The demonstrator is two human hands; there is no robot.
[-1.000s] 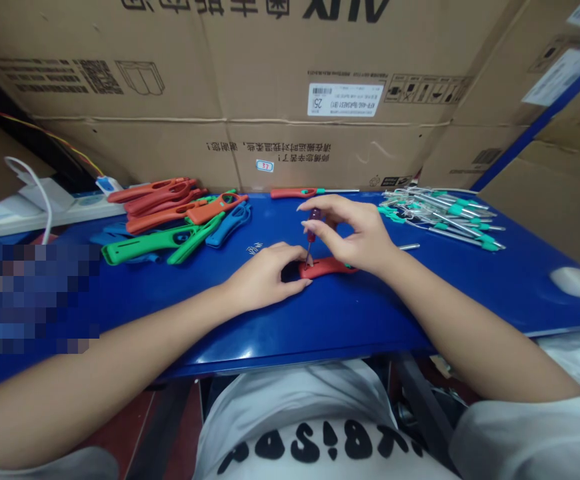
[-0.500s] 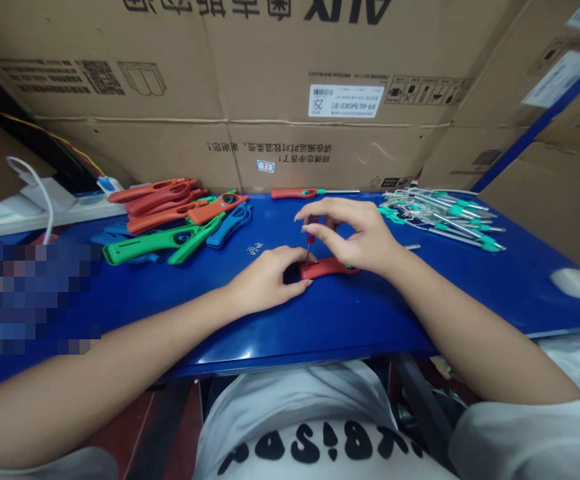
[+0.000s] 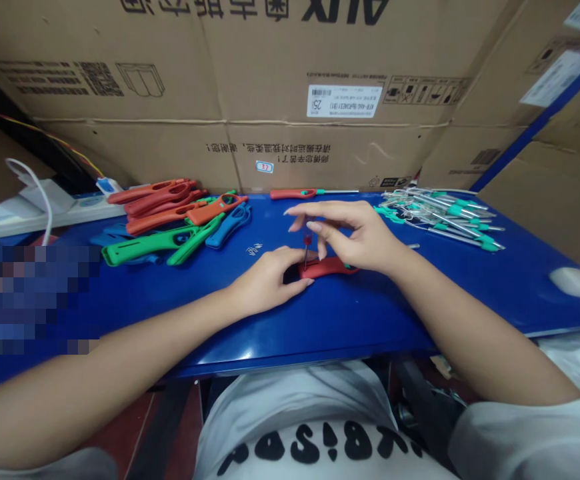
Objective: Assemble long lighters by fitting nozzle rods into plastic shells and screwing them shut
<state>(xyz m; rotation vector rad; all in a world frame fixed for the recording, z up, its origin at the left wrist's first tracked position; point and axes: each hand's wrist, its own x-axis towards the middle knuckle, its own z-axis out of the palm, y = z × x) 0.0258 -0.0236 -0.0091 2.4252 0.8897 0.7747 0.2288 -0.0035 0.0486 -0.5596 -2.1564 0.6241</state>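
Observation:
A red plastic handle piece [image 3: 326, 267] lies flat on the blue table [image 3: 350, 313] in front of me. My left hand [image 3: 265, 280] curls around its left end, thumb and fingers pinching it down. My right hand [image 3: 355, 233] holds a small screwdriver [image 3: 307, 248] with a dark red handle upright, its tip on the red piece. The fingers pinch the screwdriver's top, with the index finger stretched out over it.
Red, green and blue plastic handles [image 3: 175, 220] are piled at the back left. A heap of metal shafts with teal ends [image 3: 440, 213] lies at the back right. One assembled red tool [image 3: 305, 193] lies by the cardboard boxes [image 3: 280, 87]. A white power strip [image 3: 45, 207] sits far left.
My right hand's fingers have shifted around the screwdriver's top, the index finger stretching out leftwards. My left hand and the red piece have stayed put.

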